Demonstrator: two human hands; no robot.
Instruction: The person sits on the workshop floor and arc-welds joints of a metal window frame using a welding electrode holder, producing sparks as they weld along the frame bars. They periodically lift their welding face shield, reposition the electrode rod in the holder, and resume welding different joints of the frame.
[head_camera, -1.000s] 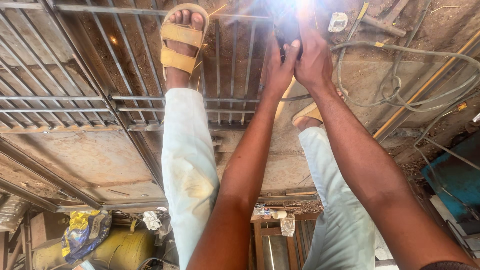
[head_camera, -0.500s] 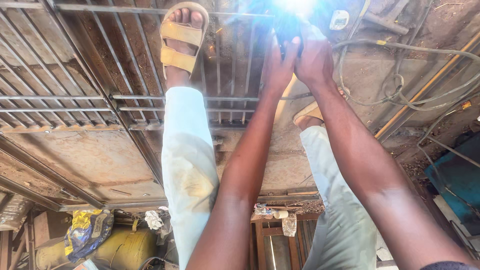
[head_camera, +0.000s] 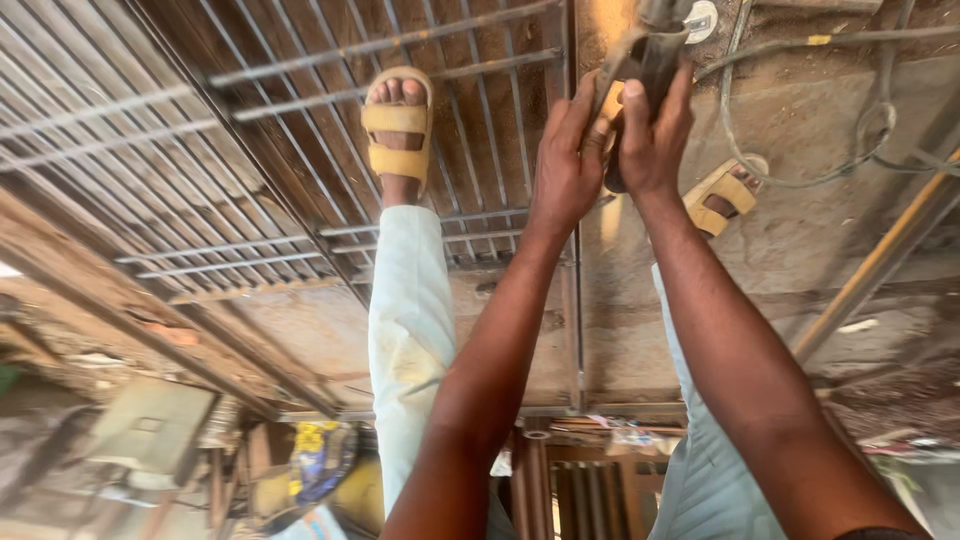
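Observation:
Both my hands are clasped around a dark grey hand tool (head_camera: 656, 45) with a yellow part, held out at the top of the view. My left hand (head_camera: 566, 160) grips it from the left, and my right hand (head_camera: 655, 135) wraps it from the right. The tool sits above the edge bar of a rusty metal grille (head_camera: 480, 110) lying flat on the ground. One foot in a yellow sandal (head_camera: 398, 130) stands on the grille bars. The other sandalled foot (head_camera: 722, 195) rests on the concrete to the right. Pale trousers (head_camera: 410, 330) cover my legs.
Grey cables (head_camera: 800, 180) loop over the concrete floor at the upper right. A long yellowish metal bar (head_camera: 880, 265) lies diagonally at the right. More grille frames (head_camera: 120, 200) spread to the left. Cans, a blue-yellow bag (head_camera: 315, 460) and scrap lie along the bottom.
The bright glare at the tool's tip has gone out. The view has swung, so the hands and tool now sit further right, with more grille showing on the left.

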